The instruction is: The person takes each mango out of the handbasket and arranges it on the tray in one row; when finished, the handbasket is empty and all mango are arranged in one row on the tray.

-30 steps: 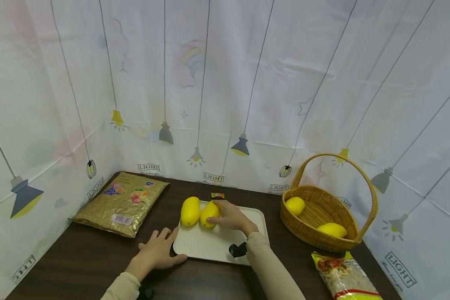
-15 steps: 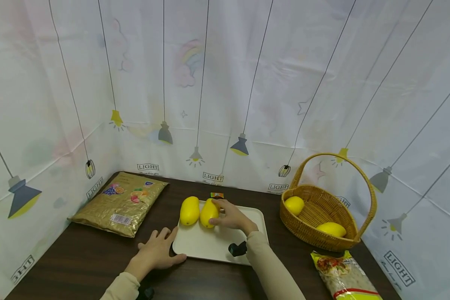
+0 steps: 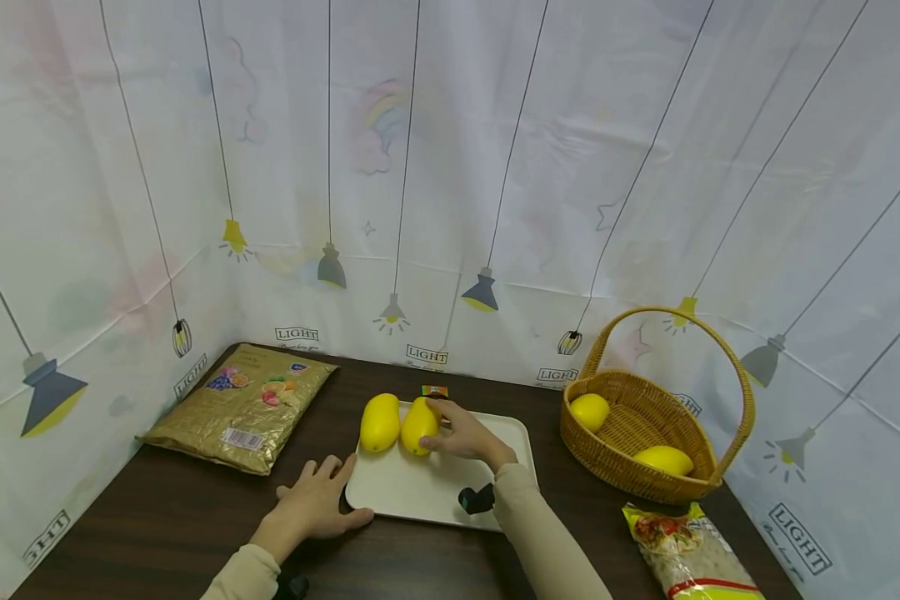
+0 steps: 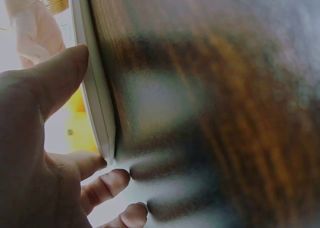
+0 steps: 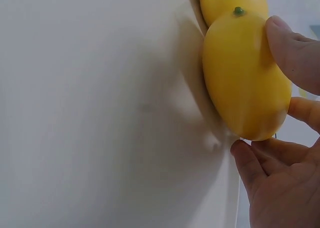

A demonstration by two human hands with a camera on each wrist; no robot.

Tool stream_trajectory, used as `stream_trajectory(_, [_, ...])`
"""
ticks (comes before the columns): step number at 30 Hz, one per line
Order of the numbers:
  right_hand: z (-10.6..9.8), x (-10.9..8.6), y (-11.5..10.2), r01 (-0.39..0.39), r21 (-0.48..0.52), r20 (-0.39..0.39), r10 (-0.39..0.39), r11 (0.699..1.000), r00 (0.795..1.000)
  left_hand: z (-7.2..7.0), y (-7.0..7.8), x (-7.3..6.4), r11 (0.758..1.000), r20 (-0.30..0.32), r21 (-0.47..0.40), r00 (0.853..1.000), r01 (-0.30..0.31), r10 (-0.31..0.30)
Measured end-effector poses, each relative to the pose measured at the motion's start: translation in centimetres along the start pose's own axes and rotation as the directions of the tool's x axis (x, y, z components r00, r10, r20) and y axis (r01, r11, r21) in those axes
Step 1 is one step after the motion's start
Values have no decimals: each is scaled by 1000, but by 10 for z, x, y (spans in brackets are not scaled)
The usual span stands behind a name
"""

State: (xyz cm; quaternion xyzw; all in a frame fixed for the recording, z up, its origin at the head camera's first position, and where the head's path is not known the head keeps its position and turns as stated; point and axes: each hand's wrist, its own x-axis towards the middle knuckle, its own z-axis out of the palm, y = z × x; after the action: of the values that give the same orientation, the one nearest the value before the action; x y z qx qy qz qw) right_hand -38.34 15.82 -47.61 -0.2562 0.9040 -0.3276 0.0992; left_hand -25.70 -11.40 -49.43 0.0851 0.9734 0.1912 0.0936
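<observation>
Two yellow mangoes lie side by side at the back left of a white rectangular tray. My right hand holds the right mango, thumb on one side and fingers at its far end. In the right wrist view this mango shows a small green stem, with the left mango partly behind it. My left hand spans the tray's near left corner with spread fingers. The left wrist view has its thumb against the tray rim and the other fingertips down by the tabletop.
A wicker basket with a tall handle stands on the right, two yellow fruits inside. In front of it lies a clear food packet. A gold bag is at the back left, and a small colourful wrapper behind the tray.
The right mango has turned slightly in my right hand, its near end shifting a little to the right. My left hand, the tray and the left mango stay put.
</observation>
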Motion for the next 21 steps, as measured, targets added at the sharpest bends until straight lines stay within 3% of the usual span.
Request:
stream_trajectory(8, [-2, -3, 1, -18, -13, -5, 18, 1000, 1000, 0, 0, 0, 1000, 4, -4, 1000, 1, -1])
stream_trajectory(21, [-20, -16, 0, -67, -83, -85, 60, 994, 995, -1, 0, -1, 1000, 0, -5, 1000, -4, 4])
